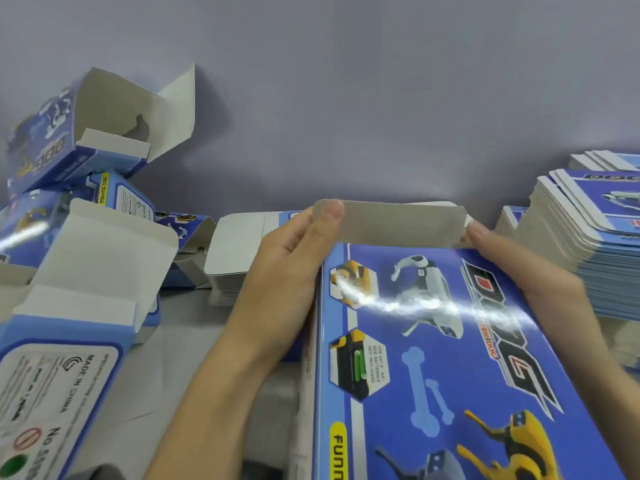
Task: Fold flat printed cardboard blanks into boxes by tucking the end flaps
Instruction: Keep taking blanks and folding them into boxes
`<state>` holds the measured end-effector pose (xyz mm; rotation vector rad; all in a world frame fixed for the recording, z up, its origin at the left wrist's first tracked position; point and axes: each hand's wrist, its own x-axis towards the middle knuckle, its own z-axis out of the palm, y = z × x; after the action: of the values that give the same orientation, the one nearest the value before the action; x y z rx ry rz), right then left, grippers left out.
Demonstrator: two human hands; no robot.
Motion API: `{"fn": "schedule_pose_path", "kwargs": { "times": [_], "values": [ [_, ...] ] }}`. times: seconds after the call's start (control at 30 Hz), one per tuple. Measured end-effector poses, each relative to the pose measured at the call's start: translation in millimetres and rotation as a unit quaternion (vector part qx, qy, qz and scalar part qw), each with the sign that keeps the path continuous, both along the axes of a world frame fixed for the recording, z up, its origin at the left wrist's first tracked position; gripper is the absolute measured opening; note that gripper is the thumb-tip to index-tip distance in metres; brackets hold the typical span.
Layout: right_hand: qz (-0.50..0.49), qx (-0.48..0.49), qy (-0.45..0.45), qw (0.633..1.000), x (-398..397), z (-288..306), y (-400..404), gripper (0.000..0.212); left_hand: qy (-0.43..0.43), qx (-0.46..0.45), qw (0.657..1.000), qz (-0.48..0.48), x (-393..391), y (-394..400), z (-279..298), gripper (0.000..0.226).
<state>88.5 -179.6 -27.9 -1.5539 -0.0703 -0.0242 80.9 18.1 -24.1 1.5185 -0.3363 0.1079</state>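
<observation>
Your left hand [287, 268] grips the far left corner of the blue printed box [433, 358] at near centre, thumb pressed flat on the left end of the grey end flap [389, 221], which stands up along the box's far edge. Your right hand [519, 268] holds the far right corner with the thumb at the flap's right end; its other fingers are hidden behind the box. Folded boxes [79, 237] with open flaps lie piled at left, and a stack of flat blanks [585, 244] sits at far right.
</observation>
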Motion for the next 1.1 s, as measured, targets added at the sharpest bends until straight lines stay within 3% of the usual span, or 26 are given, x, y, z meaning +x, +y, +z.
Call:
{"fn": "schedule_pose_path", "kwargs": {
  "times": [0.1,0.17,0.23,0.3,0.4,0.5,0.67,1.1],
  "values": [
    [0.031,0.013,0.014,0.999,-1,-1,-9,0.036,0.025,0.023,0.999,-0.032,0,14,-1,0.032],
    [0.037,0.037,0.086,0.995,3,-3,-13,0.034,0.036,0.033,0.998,-0.044,2,21,-5,0.026],
    [0.060,-0.009,0.127,0.990,3,1,-11,0.033,0.047,0.038,0.996,-0.060,3,22,-7,0.025],
    [0.060,-0.044,0.087,0.993,6,-2,-18,0.031,0.052,0.032,0.995,-0.077,4,20,-9,0.023],
    [0.085,-0.017,0.032,0.996,-6,-6,-23,0.017,0.052,0.018,0.994,-0.089,5,16,-11,0.022],
    [0.086,-0.025,0.001,0.996,-7,-9,-21,0.034,0.047,0.013,0.996,-0.079,5,12,-11,0.023],
    [0.084,0.009,-0.047,0.995,-9,-12,-15,0.034,0.040,0.001,0.997,-0.060,6,10,-12,0.022],
    [0.052,0.018,-0.053,0.997,-12,-14,-11,0.028,-0.012,0.020,1.000,0.003,2,5,-12,0.017]
  ]
}}
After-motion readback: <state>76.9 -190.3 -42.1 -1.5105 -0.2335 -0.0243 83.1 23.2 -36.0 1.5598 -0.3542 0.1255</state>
